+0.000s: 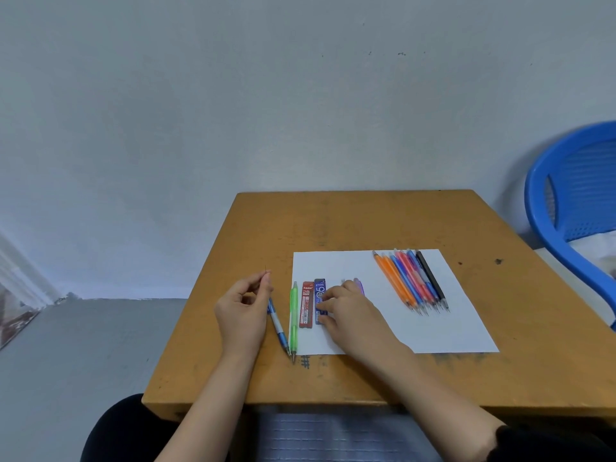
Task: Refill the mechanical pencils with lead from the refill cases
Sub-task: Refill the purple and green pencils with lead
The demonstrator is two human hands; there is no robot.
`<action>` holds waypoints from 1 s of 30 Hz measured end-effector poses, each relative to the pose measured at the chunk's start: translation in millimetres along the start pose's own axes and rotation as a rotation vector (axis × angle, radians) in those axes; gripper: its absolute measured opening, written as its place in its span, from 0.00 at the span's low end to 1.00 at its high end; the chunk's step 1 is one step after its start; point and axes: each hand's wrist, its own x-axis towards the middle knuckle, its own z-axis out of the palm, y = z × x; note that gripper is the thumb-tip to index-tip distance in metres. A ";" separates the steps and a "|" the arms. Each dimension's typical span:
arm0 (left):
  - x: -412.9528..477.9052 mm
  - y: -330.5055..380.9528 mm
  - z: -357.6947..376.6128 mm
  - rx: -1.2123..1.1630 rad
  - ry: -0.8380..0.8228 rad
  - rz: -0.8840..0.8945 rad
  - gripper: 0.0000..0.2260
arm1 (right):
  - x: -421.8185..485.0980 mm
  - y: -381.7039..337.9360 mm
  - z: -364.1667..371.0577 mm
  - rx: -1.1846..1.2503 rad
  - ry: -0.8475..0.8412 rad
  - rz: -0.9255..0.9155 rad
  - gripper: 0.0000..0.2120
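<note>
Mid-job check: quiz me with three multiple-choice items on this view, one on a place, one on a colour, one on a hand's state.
1. Where on the sheet of paper does the red refill case lie?
A. At its left edge, between the green pencil and the blue refill case
B. In its middle
C. At its far right corner

2. What colour is the pencil lying partly under the left hand?
A. Orange
B. Black
C. Blue

3. What is the left hand doing?
A. Lying flat, fingers spread
B. Pinching a thin lead
C. Gripping the green pencil

Answers:
1 A: the red refill case has the green pencil on one side and the blue refill case on the other.
2 C: the blue pencil shows below the palm.
3 B: thumb and forefinger meet on the thin lead, which sticks up from them.
</note>
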 end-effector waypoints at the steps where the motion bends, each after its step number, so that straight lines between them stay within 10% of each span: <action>1: -0.1 0.0 -0.2 -0.003 0.002 -0.001 0.06 | -0.2 -1.2 0.6 0.003 0.003 -0.009 0.18; 30: -2.5 2.2 5.4 0.073 -0.101 0.302 0.06 | 0.5 32.9 -5.9 0.237 0.169 0.441 0.12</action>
